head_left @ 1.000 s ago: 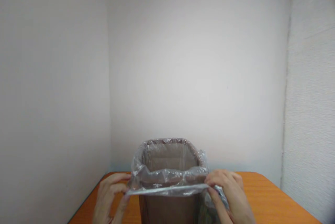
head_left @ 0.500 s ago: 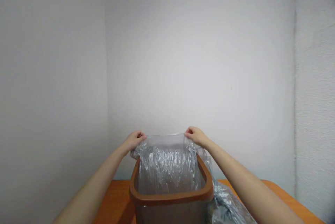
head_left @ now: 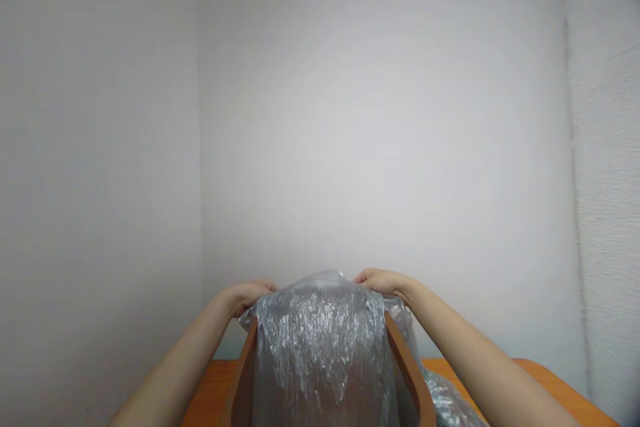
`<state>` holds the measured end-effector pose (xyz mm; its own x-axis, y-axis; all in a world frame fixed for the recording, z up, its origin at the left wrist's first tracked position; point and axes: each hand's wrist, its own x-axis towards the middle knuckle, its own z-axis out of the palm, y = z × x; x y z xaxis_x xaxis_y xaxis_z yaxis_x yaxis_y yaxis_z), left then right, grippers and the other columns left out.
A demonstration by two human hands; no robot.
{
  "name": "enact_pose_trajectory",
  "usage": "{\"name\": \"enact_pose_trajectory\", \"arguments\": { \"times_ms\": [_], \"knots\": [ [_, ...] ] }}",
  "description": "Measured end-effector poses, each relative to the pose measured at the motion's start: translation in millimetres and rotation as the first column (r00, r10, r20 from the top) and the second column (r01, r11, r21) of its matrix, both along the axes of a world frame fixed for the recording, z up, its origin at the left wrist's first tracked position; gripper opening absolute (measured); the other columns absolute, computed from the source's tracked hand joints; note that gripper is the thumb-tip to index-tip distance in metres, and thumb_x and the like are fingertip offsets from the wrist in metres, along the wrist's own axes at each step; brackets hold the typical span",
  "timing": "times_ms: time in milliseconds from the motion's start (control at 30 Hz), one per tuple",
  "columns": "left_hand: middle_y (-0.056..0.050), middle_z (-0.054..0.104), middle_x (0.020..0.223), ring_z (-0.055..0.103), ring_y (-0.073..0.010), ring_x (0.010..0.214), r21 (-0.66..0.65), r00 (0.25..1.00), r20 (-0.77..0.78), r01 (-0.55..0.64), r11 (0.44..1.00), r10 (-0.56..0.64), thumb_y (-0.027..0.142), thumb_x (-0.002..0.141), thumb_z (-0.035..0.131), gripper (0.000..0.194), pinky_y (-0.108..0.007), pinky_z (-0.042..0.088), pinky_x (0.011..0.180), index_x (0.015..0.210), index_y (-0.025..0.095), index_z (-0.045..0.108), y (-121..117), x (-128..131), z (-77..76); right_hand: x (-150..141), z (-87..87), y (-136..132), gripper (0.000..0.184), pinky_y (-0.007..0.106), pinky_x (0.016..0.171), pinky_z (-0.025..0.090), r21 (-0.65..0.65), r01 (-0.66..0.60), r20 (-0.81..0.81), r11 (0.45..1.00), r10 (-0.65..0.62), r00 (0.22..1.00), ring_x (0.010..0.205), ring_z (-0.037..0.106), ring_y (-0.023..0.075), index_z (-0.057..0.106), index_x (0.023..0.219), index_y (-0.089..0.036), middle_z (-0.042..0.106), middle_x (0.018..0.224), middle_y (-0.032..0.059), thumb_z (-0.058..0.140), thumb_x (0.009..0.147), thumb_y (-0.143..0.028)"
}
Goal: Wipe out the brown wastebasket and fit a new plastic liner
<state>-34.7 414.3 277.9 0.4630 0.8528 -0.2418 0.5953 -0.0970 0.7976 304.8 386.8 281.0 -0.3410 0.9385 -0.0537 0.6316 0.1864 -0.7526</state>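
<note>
A clear plastic bag (head_left: 323, 340) drapes over the far side of a trash bin (head_left: 406, 364) with a brown rim, and part of it hangs down inside. At the bag's far left edge, my left hand (head_left: 254, 294) is closed on the plastic, its fingertips partly hidden behind it. My right hand (head_left: 383, 280) grips the bag's far right edge with fingers pinched. Between both hands the film bulges up slightly. The near side of the bin lies below the picture.
More crumpled clear plastic (head_left: 450, 400) lies on the orange-brown table (head_left: 543, 380) to the right of the bin. White walls (head_left: 325, 114) stand behind the table and at both sides.
Both hands have moved down and beyond the bin's far rim, pulling the bag's edge with them. The stretched edge between them has gone slack. The view has tilted up, so the bin sits lower.
</note>
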Motion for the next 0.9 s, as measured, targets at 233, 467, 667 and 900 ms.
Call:
{"name": "enact_pose_trajectory", "arguments": {
  "times_ms": [233, 467, 667, 900],
  "knots": [
    [0.002, 0.061, 0.071, 0.059, -0.0118, 0.063, 0.386, 0.995, 0.007, -0.098, 0.917, 0.103, 0.037, 0.095, 0.059, 0.030, -0.027, 0.051, 0.063, 0.077, 0.013, 0.062, -5.6, 23.9, 28.7, -18.0, 35.7, -5.8, 0.022, 0.028, 0.084, 0.049, 0.439, 0.163, -0.018, 0.884, -0.173, 0.985, 0.081, 0.057, 0.0108, 0.062, 0.085, -0.009, 0.059, 0.080, 0.0009, 0.058, 0.096, -0.027],
    [0.002, 0.055, 0.074, 0.055, -0.0157, 0.079, 0.781, 0.944, 0.310, -0.323, 0.534, 0.117, 0.030, 0.090, 0.063, 0.029, -0.034, 0.045, 0.082, 0.067, 0.016, 0.054, -48.5, 56.4, 72.2, -23.6, 85.8, -64.8, 0.018, 0.028, 0.091, 0.040, 0.741, 0.232, -0.260, 0.630, -0.049, 0.964, 0.091, 0.054, 0.0138, 0.066, 0.088, -0.012, 0.063, 0.092, 0.0059, 0.051, 0.091, -0.022],
    [0.003, 0.047, 0.072, 0.046, -0.0146, 0.072, 0.696, 0.710, 0.701, -0.657, 0.290, -0.072, 0.036, 0.096, 0.048, 0.028, -0.025, 0.038, 0.069, 0.073, 0.020, 0.050, -129.7, 53.7, 97.3, 0.2, 108.5, -151.3, 0.045, 0.023, 0.085, 0.041, 0.746, 0.355, -0.547, 0.564, 0.215, 0.809, 0.110, 0.056, 0.0130, 0.055, 0.126, -0.023, 0.062, 0.120, 0.0027, 0.046, 0.093, -0.052],
    [0.004, 0.054, 0.074, 0.053, -0.0097, 0.067, 0.402, 0.275, 0.899, -0.828, 0.392, -0.340, 0.018, 0.097, 0.039, 0.017, -0.024, 0.047, 0.069, 0.083, 0.017, 0.050, -190.2, 5.5, 120.3, 30.5, 24.9, -182.0, 0.051, 0.033, 0.092, 0.040, 0.507, 0.329, -0.567, 0.797, 0.021, 0.823, 0.113, 0.057, 0.0201, 0.056, 0.119, -0.019, 0.063, 0.120, 0.0076, 0.061, 0.080, -0.051]
  ]
}}
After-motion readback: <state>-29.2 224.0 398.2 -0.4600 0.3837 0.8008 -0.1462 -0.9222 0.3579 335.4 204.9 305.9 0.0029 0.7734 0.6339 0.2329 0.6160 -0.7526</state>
